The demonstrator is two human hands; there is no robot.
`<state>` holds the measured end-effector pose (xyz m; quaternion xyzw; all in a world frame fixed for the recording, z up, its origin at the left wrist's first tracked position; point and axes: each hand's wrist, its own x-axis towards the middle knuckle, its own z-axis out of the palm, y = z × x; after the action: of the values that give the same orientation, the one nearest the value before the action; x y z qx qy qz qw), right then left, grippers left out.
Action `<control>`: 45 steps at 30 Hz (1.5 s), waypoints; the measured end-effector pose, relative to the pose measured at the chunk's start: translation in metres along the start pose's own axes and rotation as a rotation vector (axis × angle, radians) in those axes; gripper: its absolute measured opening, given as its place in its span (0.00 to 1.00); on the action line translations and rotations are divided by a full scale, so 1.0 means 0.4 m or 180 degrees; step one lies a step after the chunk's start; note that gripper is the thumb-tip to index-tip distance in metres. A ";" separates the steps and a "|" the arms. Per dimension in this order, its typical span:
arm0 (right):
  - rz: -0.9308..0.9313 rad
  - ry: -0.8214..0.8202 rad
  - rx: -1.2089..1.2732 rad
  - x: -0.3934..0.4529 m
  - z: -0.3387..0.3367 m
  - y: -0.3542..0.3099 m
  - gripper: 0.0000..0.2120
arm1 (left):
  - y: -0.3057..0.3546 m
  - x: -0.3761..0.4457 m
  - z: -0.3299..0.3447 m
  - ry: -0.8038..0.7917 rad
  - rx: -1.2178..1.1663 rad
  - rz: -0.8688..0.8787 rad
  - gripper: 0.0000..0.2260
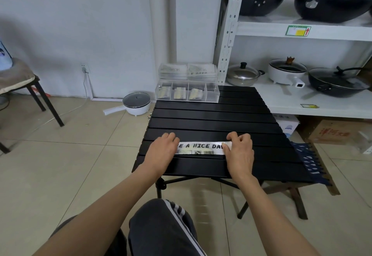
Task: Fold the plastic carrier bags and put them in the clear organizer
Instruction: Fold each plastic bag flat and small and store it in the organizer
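A white plastic carrier bag (202, 148) printed "A NICE DAY" lies folded into a long narrow strip on the black slatted table (211, 120), near its front edge. My left hand (164, 149) presses flat on the strip's left end. My right hand (239, 148) holds the right end, with the thumb and fingers pinching the bag's edge. The clear organizer (187, 93) stands at the table's far edge; three of its compartments hold folded bags and the rightmost looks empty. Its open lid (188, 71) stands upright behind it.
A white metal shelf (302, 98) with pots and pans stands right of the table. A small electric pot (136, 102) sits on the tiled floor at the left rear, a stool (30, 86) farther left. My knee (161, 221) is below the table's front edge.
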<state>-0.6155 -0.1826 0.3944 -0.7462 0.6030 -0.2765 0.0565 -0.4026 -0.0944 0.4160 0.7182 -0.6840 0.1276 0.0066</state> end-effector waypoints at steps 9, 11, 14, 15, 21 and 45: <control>-0.0306 0.0173 -0.0488 0.000 -0.007 0.007 0.06 | 0.051 0.021 -0.027 -0.0289 -0.0105 -0.0437 0.19; -0.0740 0.0314 -0.0405 -0.008 -0.009 0.001 0.09 | 0.056 0.027 -0.027 -0.0317 -0.0062 -0.0483 0.21; -0.1748 0.0101 -0.0035 -0.028 -0.004 -0.011 0.11 | 0.055 0.032 -0.025 -0.0287 -0.0065 -0.0520 0.22; -0.1889 -0.0063 -0.0013 -0.035 0.000 -0.009 0.12 | 0.055 0.032 -0.024 -0.0263 -0.0047 -0.0510 0.22; -0.1479 -0.0867 0.0233 -0.027 0.005 0.015 0.15 | 0.049 0.027 -0.046 -0.0456 0.0152 -0.0210 0.23; -0.1576 0.1114 0.0475 -0.034 -0.031 -0.012 0.14 | 0.021 0.119 -0.038 0.0849 -0.1649 0.0812 0.09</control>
<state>-0.6189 -0.1656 0.4022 -0.8052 0.3816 -0.4496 -0.0625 -0.4119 -0.1388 0.4385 0.5780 -0.7714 0.0420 0.2628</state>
